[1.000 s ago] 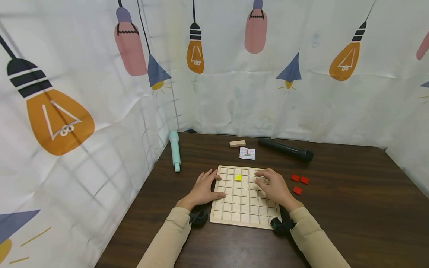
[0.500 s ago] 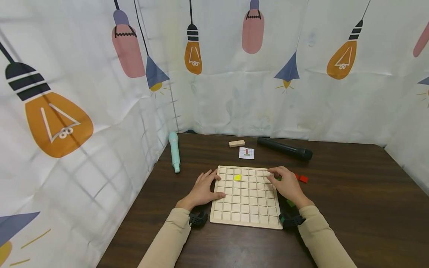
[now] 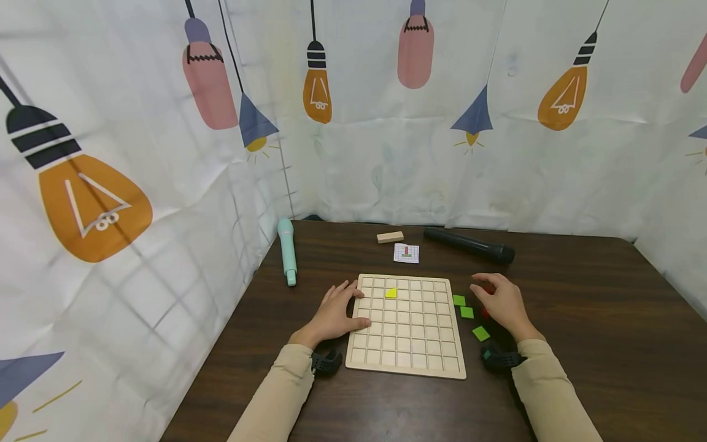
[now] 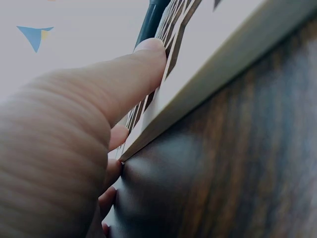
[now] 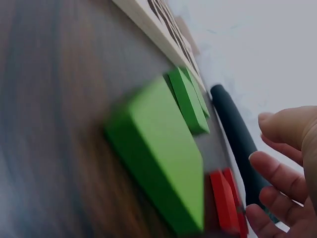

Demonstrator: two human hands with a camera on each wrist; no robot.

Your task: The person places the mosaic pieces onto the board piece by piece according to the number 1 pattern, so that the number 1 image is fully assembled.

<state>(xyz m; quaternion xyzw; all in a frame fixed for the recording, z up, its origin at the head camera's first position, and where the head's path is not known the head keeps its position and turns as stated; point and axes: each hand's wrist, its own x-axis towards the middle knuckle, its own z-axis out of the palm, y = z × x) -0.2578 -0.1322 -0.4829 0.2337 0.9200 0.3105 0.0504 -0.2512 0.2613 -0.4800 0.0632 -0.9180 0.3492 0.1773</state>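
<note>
No words, numbers or brand names can be read anywhere. The nearest thing to a sign is the small white square card near the far edge of the dark wooden table, printed with a faint grid and a red-and-green figure too small to make out. The white curtain bears only pictures of lamps.

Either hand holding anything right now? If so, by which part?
Nothing is gripped. The left hand rests with its thumb on the grid board's left edge. The right hand hovers over the red tiles, fingers loosely curled, empty.
</note>
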